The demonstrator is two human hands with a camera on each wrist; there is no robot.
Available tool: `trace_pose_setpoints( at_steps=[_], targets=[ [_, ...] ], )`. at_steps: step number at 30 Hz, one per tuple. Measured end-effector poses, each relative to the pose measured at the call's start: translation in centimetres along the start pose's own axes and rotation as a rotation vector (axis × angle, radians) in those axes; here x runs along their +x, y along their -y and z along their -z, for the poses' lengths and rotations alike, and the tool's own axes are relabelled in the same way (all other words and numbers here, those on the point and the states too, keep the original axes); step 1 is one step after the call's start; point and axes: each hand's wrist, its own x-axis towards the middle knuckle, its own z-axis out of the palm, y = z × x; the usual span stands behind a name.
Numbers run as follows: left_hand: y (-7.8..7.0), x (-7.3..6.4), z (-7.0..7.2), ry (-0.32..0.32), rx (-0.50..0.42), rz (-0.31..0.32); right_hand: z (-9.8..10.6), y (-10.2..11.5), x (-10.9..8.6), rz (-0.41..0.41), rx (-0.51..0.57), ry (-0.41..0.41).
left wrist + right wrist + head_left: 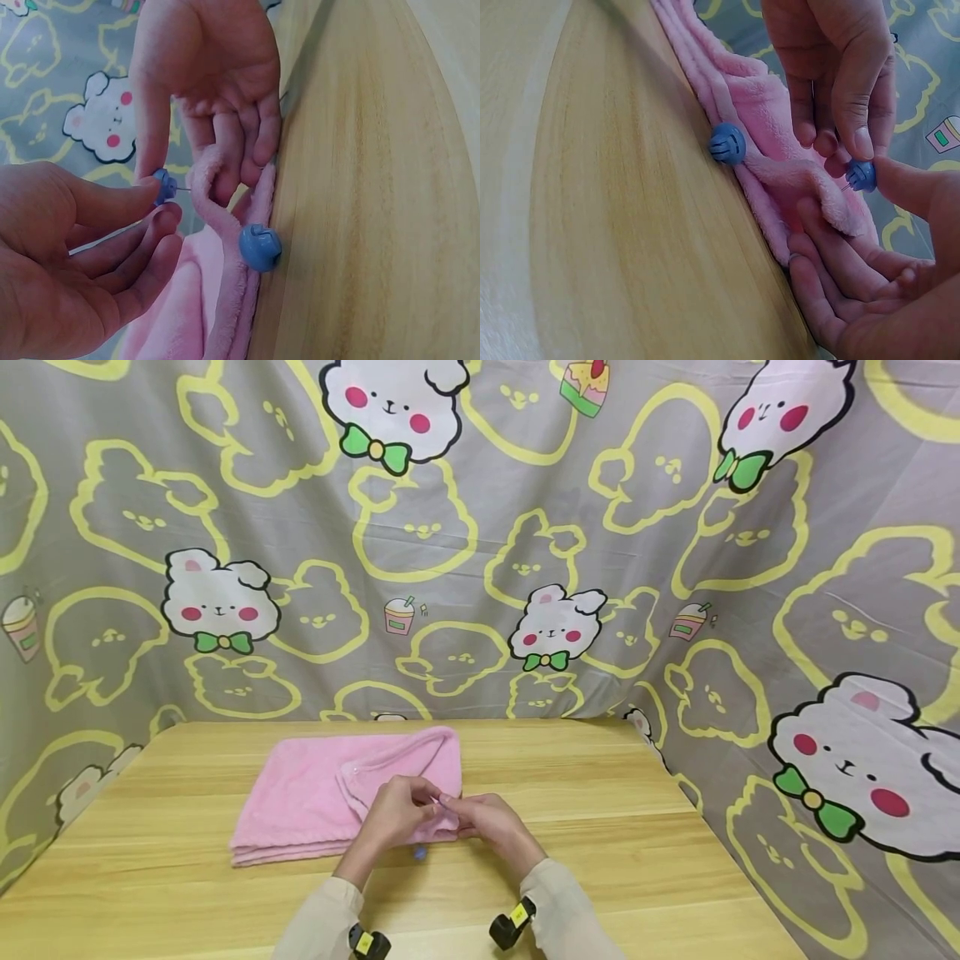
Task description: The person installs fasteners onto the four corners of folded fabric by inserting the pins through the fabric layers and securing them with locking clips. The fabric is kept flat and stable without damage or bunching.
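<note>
A folded pink fleece cloth [300, 785] lies on the table, one corner turned up. My left hand [396, 814] pinches a blue round-headed pin [862, 175] between thumb and index finger. Its thin needle points at the raised edge of the cloth, as the left wrist view shows. With fingers curled at the cloth's raised edge, my right hand [497, 827] holds that edge, while its thumb touches the pin's blue head. A second blue round-headed piece [260, 247] sits on the cloth's near edge, beside the hands. How far the needle enters the cloth is unclear.
The wooden table [600, 843] extends around the cloth. A grey curtain [465, 510] with rabbit and yellow outline prints hangs behind the table and along its sides. Black wrist cameras [512, 922] are strapped over both sleeves.
</note>
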Motion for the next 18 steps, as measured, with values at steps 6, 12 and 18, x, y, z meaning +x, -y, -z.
trace_pose_setpoints(
  at_steps=[6, 12, 18],
  targets=[
    [0.10, 0.04, -0.04, 0.006, -0.005, 0.000, -0.12, 0.12, -0.19, 0.004, -0.006, -0.005],
    [0.20, 0.01, -0.26, 0.022, -0.010, 0.006, -0.31, 0.28, -0.40, 0.008, -0.014, -0.036],
    [0.17, -0.01, -0.30, 0.028, -0.012, 0.022, -0.32, 0.14, -0.35, 0.020, -0.017, -0.044]
  ],
)
